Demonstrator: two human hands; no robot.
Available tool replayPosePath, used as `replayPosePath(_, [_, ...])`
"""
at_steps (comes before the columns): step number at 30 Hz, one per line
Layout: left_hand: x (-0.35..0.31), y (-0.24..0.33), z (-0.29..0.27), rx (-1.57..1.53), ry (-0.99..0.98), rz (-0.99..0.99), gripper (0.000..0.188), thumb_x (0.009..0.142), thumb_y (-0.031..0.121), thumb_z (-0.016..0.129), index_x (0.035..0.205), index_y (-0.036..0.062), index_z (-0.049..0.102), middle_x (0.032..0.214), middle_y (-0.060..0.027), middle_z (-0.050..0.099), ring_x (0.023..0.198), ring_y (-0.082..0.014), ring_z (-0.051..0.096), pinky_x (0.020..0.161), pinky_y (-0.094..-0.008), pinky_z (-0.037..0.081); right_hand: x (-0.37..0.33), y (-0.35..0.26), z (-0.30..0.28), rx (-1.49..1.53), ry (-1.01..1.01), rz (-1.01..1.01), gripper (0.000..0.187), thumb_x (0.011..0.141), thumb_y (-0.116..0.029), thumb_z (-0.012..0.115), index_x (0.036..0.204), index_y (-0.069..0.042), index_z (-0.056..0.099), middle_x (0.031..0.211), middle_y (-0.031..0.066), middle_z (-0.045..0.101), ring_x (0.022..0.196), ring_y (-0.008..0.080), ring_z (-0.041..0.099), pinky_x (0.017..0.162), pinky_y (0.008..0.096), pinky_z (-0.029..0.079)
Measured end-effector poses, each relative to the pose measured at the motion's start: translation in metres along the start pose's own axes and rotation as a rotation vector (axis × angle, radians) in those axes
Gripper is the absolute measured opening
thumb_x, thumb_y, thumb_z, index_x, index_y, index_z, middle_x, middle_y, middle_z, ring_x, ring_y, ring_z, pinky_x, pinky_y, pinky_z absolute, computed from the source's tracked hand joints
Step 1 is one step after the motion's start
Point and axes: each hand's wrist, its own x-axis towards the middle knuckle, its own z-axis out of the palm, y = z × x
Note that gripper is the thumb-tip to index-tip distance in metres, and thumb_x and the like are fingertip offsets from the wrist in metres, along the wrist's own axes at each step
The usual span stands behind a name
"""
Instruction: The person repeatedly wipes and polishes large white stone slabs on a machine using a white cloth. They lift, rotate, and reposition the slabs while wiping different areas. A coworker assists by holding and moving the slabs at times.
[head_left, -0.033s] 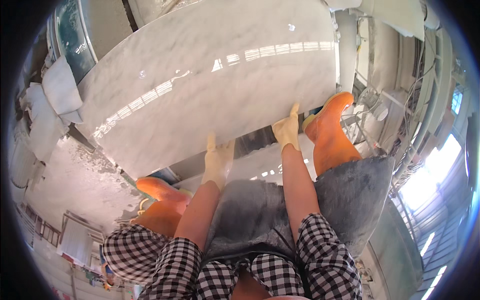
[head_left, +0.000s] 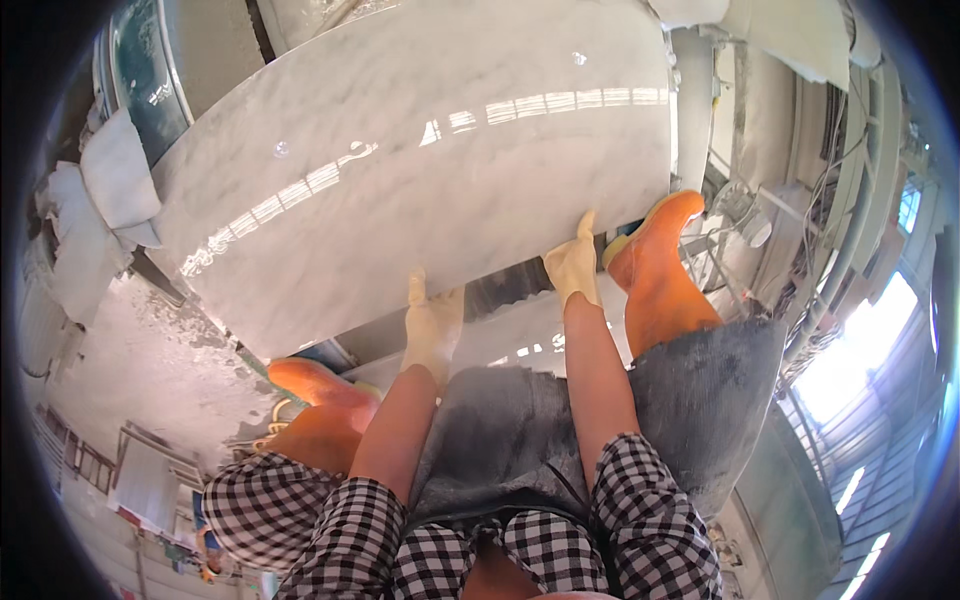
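Observation:
A large, wet, polished slab of pale marble-like stone (head_left: 430,180) spreads out in front of me, grey-veined and shiny with reflections. Both my hands wear cream rubber gloves and grip its near edge. My left hand (head_left: 432,325) has its thumb on the top face, left of the middle of that edge. Farther right, my right hand (head_left: 573,268) holds the same edge, thumb also on top. The fingers of both hands are mostly hidden beneath or behind the edge. Below the slab, between my arms, lies another shiny pale surface (head_left: 500,335).
My orange rubber boots (head_left: 665,255) stand on either side of my hands, close to the slab's edge. A dark apron (head_left: 510,430) covers my lap. Pale sheets (head_left: 115,175) hang at the far left. Pipes and cables (head_left: 850,200) run along the right.
The view has shifted very slightly. Both hands keep their grip on the slab's edge, and the slab shows no clear movement of its own.

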Motion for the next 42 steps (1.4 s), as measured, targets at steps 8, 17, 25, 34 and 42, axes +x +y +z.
replayPosePath(8, [0.009, -0.001, 0.008, -0.673, 0.236, -0.177, 0.05, 0.101, 0.027, 0.067, 0.139, -0.0004, 0.049, 0.142, -0.011, 0.057, 0.133, -0.0297, 0.052, 0.118, -0.0506, 0.042, 0.014, -0.005, -0.011, -0.132, 0.082, -0.04, 0.066, 0.099, -0.055, 0.062, 0.144, -0.008, 0.047, 0.144, 0.0074, 0.055, 0.127, 0.0294, 0.057, 0.106, 0.0518, 0.049])
replayPosePath(17, [0.009, 0.003, 0.016, -0.406, 0.271, -0.134, 0.055, 0.098, 0.034, 0.072, 0.138, 0.0025, 0.052, 0.14, -0.0089, 0.059, 0.13, -0.0288, 0.054, 0.114, -0.046, 0.047, 0.0, -0.007, 0.01, -0.139, 0.08, -0.106, 0.066, 0.1, -0.057, 0.059, 0.14, -0.006, 0.05, 0.139, 0.0095, 0.057, 0.122, 0.0306, 0.058, 0.102, 0.051, 0.052])
replayPosePath(25, [0.015, -0.012, -0.007, -0.058, 0.122, -0.013, 0.044, 0.1, 0.028, 0.069, 0.134, 0.0057, 0.051, 0.111, -0.0053, 0.064, 0.094, -0.02, 0.058, 0.084, -0.0346, 0.05, 0.002, -0.022, -0.001, -0.26, 0.039, 0.017, 0.063, 0.103, -0.056, 0.053, 0.134, -0.001, 0.055, 0.133, 0.0131, 0.062, 0.123, 0.0303, 0.058, 0.109, 0.0534, 0.045])
replayPosePath(34, [0.016, -0.022, 0.019, -0.069, 0.191, -0.002, 0.044, 0.1, 0.028, 0.069, 0.133, 0.0028, 0.055, 0.136, -0.0065, 0.06, 0.127, -0.0287, 0.055, 0.113, -0.0474, 0.048, 0.016, -0.169, 0.176, -2.062, -0.348, -1.269, 0.028, 0.093, -0.017, 0.069, 0.116, -0.002, 0.07, 0.098, 0.0115, 0.073, 0.089, 0.0242, 0.069, 0.081, 0.0398, 0.053])
replayPosePath(42, [0.021, -0.038, 0.006, 0.102, 0.236, 0.13, 0.042, 0.101, 0.026, 0.068, 0.133, 0.0034, 0.055, 0.135, -0.0068, 0.06, 0.125, -0.0263, 0.057, 0.111, -0.0478, 0.05, -0.001, -0.29, 0.311, -2.909, -0.383, -2.157, 0.032, 0.088, -0.001, 0.052, 0.111, -0.011, 0.072, 0.128, 0.0006, 0.069, 0.131, 0.0212, 0.056, 0.121, 0.0502, 0.027])
